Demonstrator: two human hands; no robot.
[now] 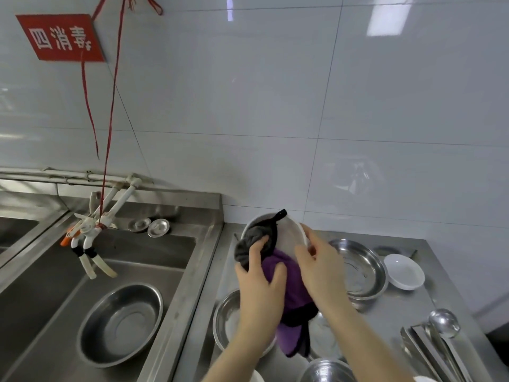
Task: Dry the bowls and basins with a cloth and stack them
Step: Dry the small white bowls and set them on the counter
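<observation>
White bowl tilted, mouth toward you, your right hand pinching rim, left hand clutching purple cloth inside, steel basin close right.

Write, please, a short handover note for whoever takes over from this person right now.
Left hand grips the cloth, pressing it into the white bowl.
Right hand holds that bowl's rim, tilted above the counter.
Steel: sink basin, right basin, near basin under the arms; small white dish at right.
Done: cannot tell.
Left: finish this bowl, dry the rest, stack.
</observation>
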